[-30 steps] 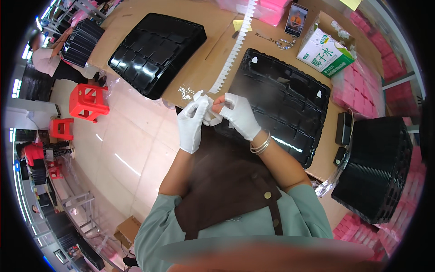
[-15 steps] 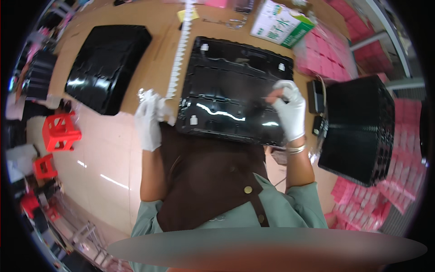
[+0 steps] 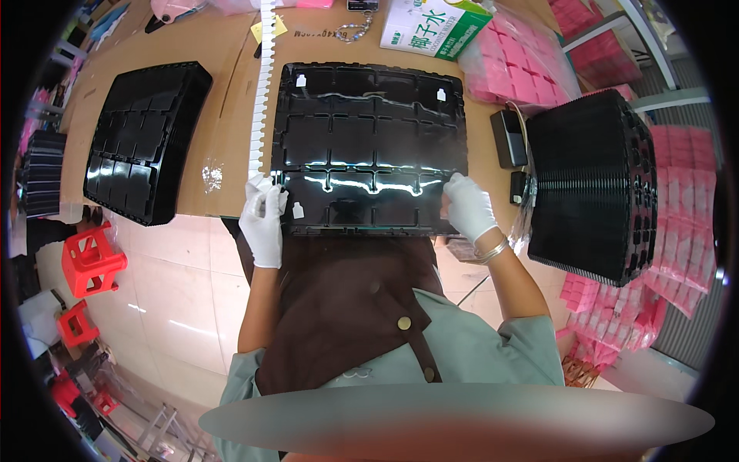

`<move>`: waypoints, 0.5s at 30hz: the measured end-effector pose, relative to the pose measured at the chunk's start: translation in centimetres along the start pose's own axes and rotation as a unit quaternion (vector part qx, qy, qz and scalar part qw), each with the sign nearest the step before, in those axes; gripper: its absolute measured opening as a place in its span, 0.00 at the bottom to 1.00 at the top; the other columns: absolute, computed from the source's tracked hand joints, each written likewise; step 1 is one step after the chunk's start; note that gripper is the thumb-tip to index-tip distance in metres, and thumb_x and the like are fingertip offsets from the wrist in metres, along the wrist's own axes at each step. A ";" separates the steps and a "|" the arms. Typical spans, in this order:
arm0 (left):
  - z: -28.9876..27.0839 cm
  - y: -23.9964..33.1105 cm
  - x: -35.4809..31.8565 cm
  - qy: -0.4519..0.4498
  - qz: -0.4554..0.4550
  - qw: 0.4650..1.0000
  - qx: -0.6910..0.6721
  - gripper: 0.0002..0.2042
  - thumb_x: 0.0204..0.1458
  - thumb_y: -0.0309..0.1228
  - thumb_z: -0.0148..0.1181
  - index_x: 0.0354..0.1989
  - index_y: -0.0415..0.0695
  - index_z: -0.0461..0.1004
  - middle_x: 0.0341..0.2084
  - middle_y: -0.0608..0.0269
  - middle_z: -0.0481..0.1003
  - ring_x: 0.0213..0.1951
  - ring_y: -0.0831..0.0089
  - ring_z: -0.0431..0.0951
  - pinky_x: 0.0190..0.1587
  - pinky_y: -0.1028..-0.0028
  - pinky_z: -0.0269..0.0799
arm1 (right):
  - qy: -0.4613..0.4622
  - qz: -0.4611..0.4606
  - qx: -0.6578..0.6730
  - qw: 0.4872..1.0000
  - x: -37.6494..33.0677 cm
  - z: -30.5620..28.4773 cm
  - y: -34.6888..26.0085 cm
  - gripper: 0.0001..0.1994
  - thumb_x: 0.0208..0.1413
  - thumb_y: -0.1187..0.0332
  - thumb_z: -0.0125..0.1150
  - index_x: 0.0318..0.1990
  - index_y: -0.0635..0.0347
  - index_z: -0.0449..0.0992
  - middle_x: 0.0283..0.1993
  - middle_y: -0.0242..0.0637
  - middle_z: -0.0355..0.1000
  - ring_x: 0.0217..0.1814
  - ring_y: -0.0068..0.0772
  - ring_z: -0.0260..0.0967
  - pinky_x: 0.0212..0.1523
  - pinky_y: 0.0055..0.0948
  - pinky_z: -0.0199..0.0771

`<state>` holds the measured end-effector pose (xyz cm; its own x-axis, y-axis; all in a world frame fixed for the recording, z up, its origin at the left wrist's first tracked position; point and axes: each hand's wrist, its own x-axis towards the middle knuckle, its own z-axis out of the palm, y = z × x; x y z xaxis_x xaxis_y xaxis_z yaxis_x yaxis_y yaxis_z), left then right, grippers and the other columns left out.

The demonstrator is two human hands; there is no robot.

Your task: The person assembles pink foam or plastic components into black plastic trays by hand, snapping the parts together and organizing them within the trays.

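Observation:
A black plastic tray (image 3: 350, 138) with shallow compartments lies in front of me. Small white labels show near three of its corners: upper left (image 3: 301, 80), upper right (image 3: 441, 95) and lower left (image 3: 299, 210). My left hand (image 3: 263, 227), in a white glove, is closed at the tray's lower left edge, where the lower end of a white notched strip (image 3: 264, 115) meets the fingers; what they pinch is hidden. My right hand (image 3: 471, 209), gloved with a bare fingertip showing, curls over the tray's lower right corner. Whatever lies under its fingers cannot be made out.
Another black tray (image 3: 138, 138) lies at the left. To the right stand a tall stack of black trays (image 3: 589, 192) and a small black device (image 3: 509, 138). A white-green carton (image 3: 431, 27) and bagged pink blocks (image 3: 519, 61) are behind. Red stools (image 3: 94, 258) stand on the floor.
My left hand has come to the tray's lower left edge beside the strip. The right hand has gone down to the lower right corner. The whole view has shifted.

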<state>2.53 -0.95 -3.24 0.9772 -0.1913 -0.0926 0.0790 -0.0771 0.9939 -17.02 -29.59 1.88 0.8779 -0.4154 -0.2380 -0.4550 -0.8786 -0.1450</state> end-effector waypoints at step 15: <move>0.0 -2.1 0.5 0.055 0.129 0.977 0.161 0.06 0.53 0.28 0.62 0.31 0.37 0.78 0.25 0.59 0.76 0.26 0.73 0.76 0.32 0.74 0.71 | -0.001 -0.058 0.143 0.988 -0.1 0.1 2.6 0.04 0.37 0.81 0.57 0.21 0.61 0.73 0.33 0.42 0.69 0.37 0.47 0.69 0.38 0.39 0.70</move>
<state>2.87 -0.86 -5.33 0.9732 -0.1391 0.1828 -0.2209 -0.3479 0.9111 -18.32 -31.76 1.47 0.9265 -0.3146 -0.2066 -0.3750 -0.8180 -0.4361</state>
